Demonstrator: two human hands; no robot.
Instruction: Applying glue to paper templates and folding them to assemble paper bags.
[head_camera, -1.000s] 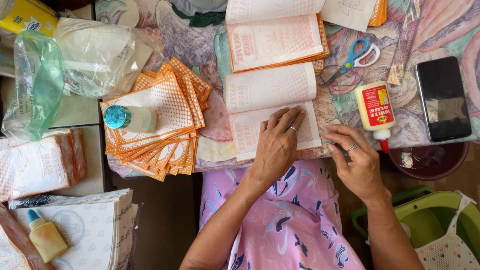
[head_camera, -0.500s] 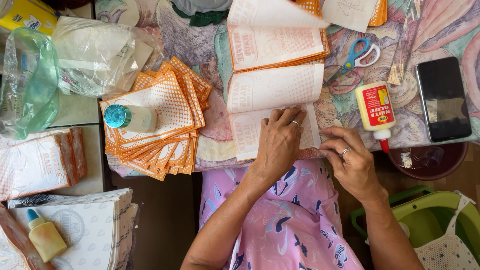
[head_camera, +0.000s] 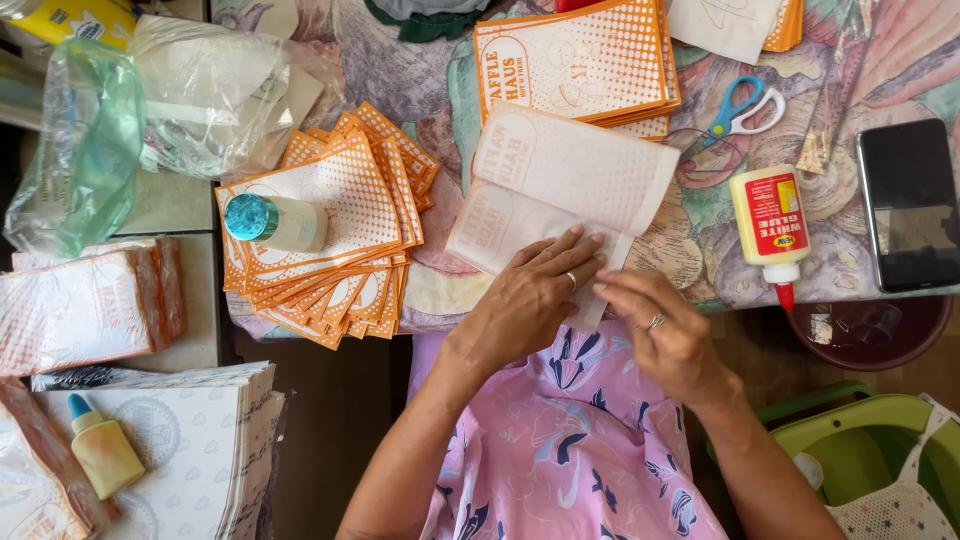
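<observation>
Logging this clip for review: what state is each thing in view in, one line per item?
paper sheet: partly folded, printed side down, pressed flat at its near edge
left hand: flat on the sheet
right hand: fingertips pinching the sheet's edge
glue bottle: lying down, red cap on
scissors: closed, lying flat
phone: screen dark
fanned orange sheets: weighted by a teal-capped bottle on its side
plastic bag: crumpled

1. A table (head_camera: 400, 80) has a cloth with big faded pictures in many colours.
2. A grey side table (head_camera: 180, 205) stands just beside it.
3. The floor (head_camera: 330, 420) below is dark brown.
4. Soft, bright light falls on everything.
</observation>
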